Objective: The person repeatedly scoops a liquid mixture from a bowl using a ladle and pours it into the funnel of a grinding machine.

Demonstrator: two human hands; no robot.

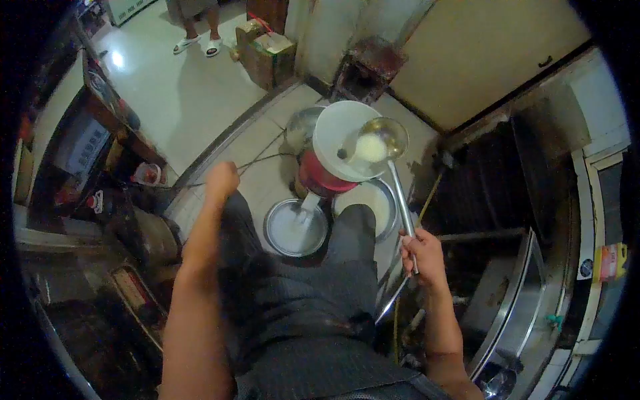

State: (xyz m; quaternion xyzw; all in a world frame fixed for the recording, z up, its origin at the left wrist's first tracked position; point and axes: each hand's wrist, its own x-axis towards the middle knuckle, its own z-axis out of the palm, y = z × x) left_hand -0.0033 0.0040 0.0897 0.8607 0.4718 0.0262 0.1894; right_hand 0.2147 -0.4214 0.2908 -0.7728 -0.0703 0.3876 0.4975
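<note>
My right hand [423, 253] is closed round the handle of a long metal ladle [402, 200]. The ladle's bowl, with pale content in it, is over a white funnel-like hopper [328, 137] on a red machine [317, 175]. From the machine a pale spout [309, 203] points down into a metal pot [268, 230] of whitish liquid. Another metal pan [392, 217] of creamy liquid sits beside it, partly behind my knee. My left hand [223, 179] is held near my left knee, its fingers curled closed, and I cannot make out anything in it.
A person [193, 27] in white sandals stands at the upper left, near a box [267, 57] on the floor. A dark reddish stand [370, 67] is behind the machine. Cluttered shelving [80, 143] lines the left, and a metal-edged unit [513, 300] is at the right.
</note>
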